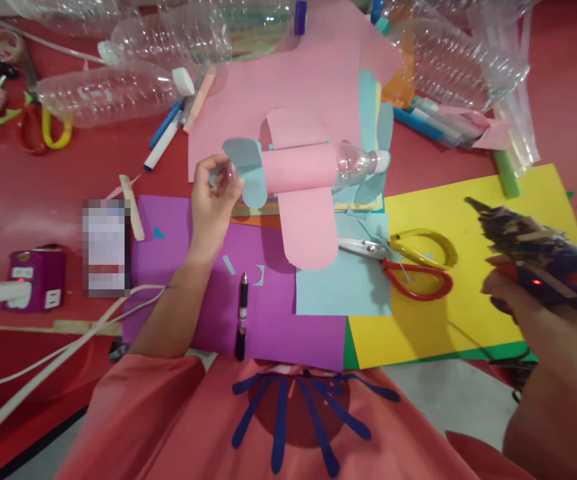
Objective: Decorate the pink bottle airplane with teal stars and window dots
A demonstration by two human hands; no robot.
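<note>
Pinching the tail end of a bottle aeroplane (301, 170) wrapped in pink paper, the left hand (213, 200) holds it above the purple sheet (208, 293), its pink wing overhanging the light-blue sheet (341, 283). The right hand (523, 300) is clenched around a glue gun (533, 257) over the yellow sheet (468, 267), well apart from the plane. Between them lie red-and-yellow scissors (408, 263); a black pen (242, 317) rests on the purple sheet, and empty plastic bottles (118, 90) and markers (166, 133) crowd the far side of the red table (43, 193)
</note>
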